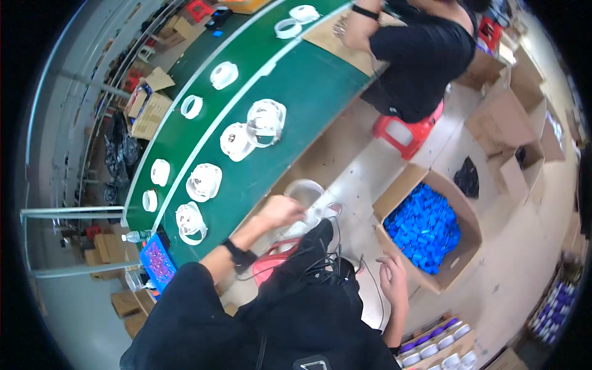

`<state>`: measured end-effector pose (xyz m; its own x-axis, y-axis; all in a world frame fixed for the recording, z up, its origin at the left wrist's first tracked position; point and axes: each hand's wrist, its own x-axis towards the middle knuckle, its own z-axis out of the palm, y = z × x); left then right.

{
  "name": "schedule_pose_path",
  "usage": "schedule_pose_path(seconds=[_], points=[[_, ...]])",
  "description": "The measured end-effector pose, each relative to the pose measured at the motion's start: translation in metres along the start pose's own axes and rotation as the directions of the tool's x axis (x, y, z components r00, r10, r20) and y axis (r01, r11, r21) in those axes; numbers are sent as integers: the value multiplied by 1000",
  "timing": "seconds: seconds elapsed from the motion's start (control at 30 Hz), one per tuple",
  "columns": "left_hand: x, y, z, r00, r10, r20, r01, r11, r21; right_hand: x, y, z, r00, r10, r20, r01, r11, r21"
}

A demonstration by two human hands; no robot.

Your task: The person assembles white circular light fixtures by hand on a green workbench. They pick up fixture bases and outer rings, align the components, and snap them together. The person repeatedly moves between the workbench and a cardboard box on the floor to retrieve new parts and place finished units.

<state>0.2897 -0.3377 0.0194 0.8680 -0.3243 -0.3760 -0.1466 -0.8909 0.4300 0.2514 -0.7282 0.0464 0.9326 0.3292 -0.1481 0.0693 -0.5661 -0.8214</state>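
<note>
Here's the left hand, fingers curled, just off the edge of the green worktop, over by a pale bucket; whether it grips anything is hard to tell. Down right, the right hand is loosely spread beside a cardboard box full of blue pieces. White plastic parts dot the worktop, and a co-worker in black sits on a red stool.

The left hand is blurred, so whether its fingers hold anything cannot be told. It covers part of the white bin. The person's legs hide much of the red stool. The upper edge cuts off the co-worker; the lower, some white-and-purple items. Purple pieces are too small to identify.
</note>
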Motion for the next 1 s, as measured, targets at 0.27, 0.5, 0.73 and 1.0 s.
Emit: schedule_pose_path(seconds=[0.27,0.5,0.73,1.0], points=[[-89,-144,-21,710,-664,-234,688,725,27,-54,89,21,863,501,58,-504,848,163],[32,-42,-45,932,-289,216,342,899,-274,-243,132,36,473,868,-151,-731,483,482],[208,102,34,773,460,437,-499,866,-30,-350,128,107,175,944,-280,-567,329,755],[320,263,240,484,324,813,-547,837,-8,-472,160,272,-128,965,229,83,-220,972]])
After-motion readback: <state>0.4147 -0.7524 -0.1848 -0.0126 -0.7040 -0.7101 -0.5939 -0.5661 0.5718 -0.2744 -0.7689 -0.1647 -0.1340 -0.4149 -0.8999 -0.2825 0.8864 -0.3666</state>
